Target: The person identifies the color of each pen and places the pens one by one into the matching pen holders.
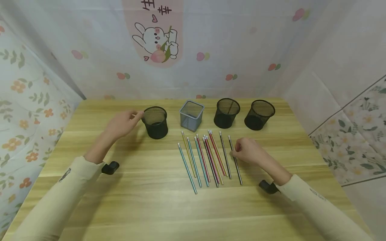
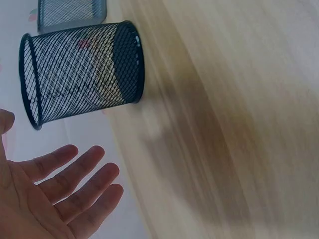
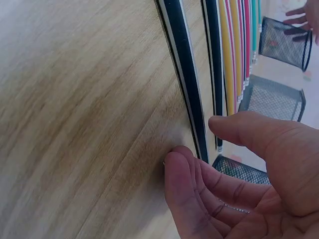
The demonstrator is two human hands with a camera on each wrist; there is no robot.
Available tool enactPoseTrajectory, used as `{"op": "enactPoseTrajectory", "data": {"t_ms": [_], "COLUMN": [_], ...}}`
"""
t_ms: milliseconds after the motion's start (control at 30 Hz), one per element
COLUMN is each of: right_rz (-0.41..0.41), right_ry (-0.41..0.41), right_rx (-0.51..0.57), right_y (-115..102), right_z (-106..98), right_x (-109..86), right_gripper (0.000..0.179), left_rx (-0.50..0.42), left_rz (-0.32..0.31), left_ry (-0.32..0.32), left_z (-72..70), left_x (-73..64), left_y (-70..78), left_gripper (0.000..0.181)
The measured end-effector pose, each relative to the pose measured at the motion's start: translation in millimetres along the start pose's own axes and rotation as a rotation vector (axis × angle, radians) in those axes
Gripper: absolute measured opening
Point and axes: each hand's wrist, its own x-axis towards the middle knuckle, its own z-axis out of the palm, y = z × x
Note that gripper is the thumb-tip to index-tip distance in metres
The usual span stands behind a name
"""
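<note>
My left hand [image 1: 122, 124] is beside the leftmost round black mesh pencil cup [image 1: 156, 130]. In the left wrist view its fingers [image 2: 82, 196] are spread and loosely extended, holding nothing, with the cup [image 2: 79, 74] above them. My right hand [image 1: 250, 152] is low over the rightmost black striped pencil [image 1: 237, 169]. In the right wrist view, thumb and bent fingers lie on either side of that pencil [image 3: 183, 64], with a gap at the thumb; the fingers hide its far end. A second black pencil [image 1: 225, 155] lies just left of it.
Several yellow, red, blue and black pencils [image 1: 208, 160] with white ends lie in a loose row on the wooden table [image 1: 135, 207]. Behind them stand a square grey mesh cup [image 1: 191, 122] and two round black mesh cups, one central [image 1: 224, 120], one right [image 1: 254, 122]. A curtain [image 1: 211, 77] hangs behind.
</note>
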Motion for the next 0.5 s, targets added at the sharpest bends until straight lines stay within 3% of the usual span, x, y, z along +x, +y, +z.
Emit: {"op": "enactPoseTrajectory", "data": {"t_ms": [233, 500], "right_rz": [0.012, 0.012], "right_ry": [0.002, -0.007], "right_rx": [-0.034, -0.047], "right_y": [-1, -4], "right_z": [-1, 0], "right_x": [3.5, 9.5], "right_gripper": [0.024, 0.024], "left_rx": [0.023, 0.039], "left_rz": [0.013, 0.012], "left_ry": [0.01, 0.019], "left_z": [10.4, 13.6], "left_x": [8.9, 9.0], "left_y": [2.8, 0.0], "left_gripper": [0.066, 0.066]}}
